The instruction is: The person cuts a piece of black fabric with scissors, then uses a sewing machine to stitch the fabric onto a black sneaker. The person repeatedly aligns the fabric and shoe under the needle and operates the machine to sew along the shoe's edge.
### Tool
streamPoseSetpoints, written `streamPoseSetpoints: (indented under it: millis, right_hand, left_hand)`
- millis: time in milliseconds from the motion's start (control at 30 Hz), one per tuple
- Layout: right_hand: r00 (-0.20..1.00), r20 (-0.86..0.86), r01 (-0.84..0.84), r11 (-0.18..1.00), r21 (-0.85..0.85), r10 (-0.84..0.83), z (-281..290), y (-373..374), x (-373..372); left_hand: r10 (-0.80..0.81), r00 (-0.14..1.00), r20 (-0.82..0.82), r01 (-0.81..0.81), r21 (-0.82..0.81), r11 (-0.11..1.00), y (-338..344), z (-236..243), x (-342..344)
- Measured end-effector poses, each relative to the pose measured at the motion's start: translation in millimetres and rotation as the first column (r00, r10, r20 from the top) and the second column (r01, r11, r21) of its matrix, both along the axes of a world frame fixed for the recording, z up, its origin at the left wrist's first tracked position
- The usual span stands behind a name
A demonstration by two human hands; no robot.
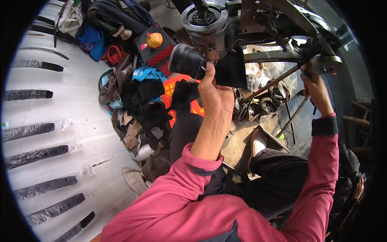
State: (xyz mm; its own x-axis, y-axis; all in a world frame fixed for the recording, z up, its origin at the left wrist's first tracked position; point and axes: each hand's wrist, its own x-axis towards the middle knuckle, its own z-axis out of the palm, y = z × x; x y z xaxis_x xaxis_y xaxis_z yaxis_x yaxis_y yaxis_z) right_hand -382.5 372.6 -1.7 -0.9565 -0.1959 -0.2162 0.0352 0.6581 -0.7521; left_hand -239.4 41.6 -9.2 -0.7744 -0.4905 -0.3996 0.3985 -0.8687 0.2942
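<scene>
My left hand (213,94) is closed on a black leather item (187,62) under the metal head (204,32) of a dark machine, thumb pressed near its right end. A black flap (236,70) hangs just right of the thumb. My right hand (316,90) is wrapped round a handle by the round wheel (322,64) at the machine's right side; the handle is largely hidden by the fingers.
Bags, black scraps (141,92), red boxes (171,103) and an orange fruit (154,40) lie left. Wrapped black strips (38,155) line a white surface at far left. Metal rods and small containers (268,105) sit below the machine. Another person's hand (358,187) appears far right.
</scene>
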Motion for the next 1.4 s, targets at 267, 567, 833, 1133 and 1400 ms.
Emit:
streamPoseSetpoints:
  millis: [267,567,833,1133,1400]
  right_hand:
    - [0.786,-0.576,0.48,0.808,0.342,-0.223,46.6,61.1,-44.8]
    - [0.86,-0.469,0.435,0.77,0.467,-0.202,-28.6,92.3,-61.8]
    - [0.998,-0.038,0.059,0.99,0.126,-0.055,-0.5,-10.0,7.0]
    - [0.78,-0.602,0.485,0.774,0.408,-0.172,35.1,72.1,-49.0]
    - [0.956,-0.287,0.121,0.823,0.556,0.054,-72.4,45.4,-32.4]
  left_hand:
    - [0.005,0.999,0.046,-0.005,0.008,1.0,-0.4,6.5,-1.7]
    - [0.032,0.993,0.115,-0.038,0.045,0.998,0.2,6.5,-4.0]
    - [0.006,0.999,0.032,-0.007,0.013,1.0,0.2,4.6,-2.3]
    - [0.001,0.985,0.174,-0.004,0.018,1.0,-2.2,7.7,-4.4]
    - [-0.028,0.974,0.226,0.023,0.025,0.999,-3.3,5.6,-2.0]
